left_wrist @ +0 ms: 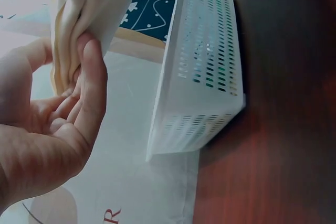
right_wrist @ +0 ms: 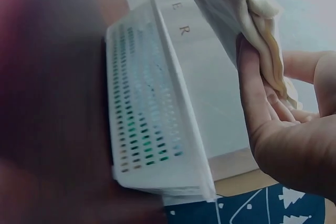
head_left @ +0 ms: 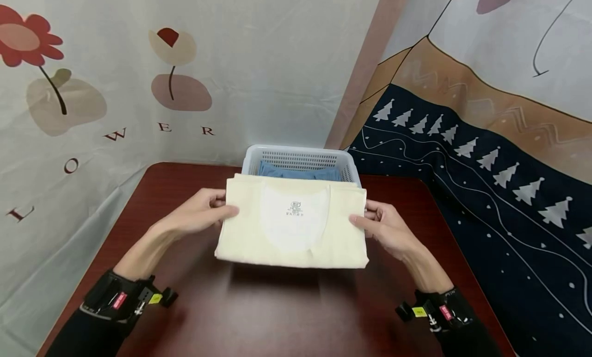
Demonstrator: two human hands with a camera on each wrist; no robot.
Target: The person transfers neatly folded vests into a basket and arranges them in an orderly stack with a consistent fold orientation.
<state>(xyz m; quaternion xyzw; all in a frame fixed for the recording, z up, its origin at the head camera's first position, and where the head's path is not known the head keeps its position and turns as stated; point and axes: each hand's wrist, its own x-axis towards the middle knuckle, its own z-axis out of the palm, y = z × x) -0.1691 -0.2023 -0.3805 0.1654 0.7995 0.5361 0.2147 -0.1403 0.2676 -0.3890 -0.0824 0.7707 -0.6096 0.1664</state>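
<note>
A folded cream shirt [head_left: 240, 233] with a white neck area and a small printed label is held up between both hands. My left hand [head_left: 196, 211] pinches its left edge, thumb on the front face. On the opposite edge, my right hand [head_left: 386, 226] pinches it the same way. The shirt's stacked layers [left_wrist: 65, 51] show between the fingers in the left wrist view, and folded layers [right_wrist: 265, 40] show likewise in the right wrist view. Behind the shirt stands a white perforated basket [head_left: 296, 152] with folded blue cloth [head_left: 300, 172] inside; the shirt hides its front.
The basket stands at the back of a dark red-brown table [head_left: 277, 316]. A pale curtain [head_left: 277, 64] with printed flowers and letters hangs behind it. To the right hangs a navy cloth [head_left: 462, 177] printed with white trees.
</note>
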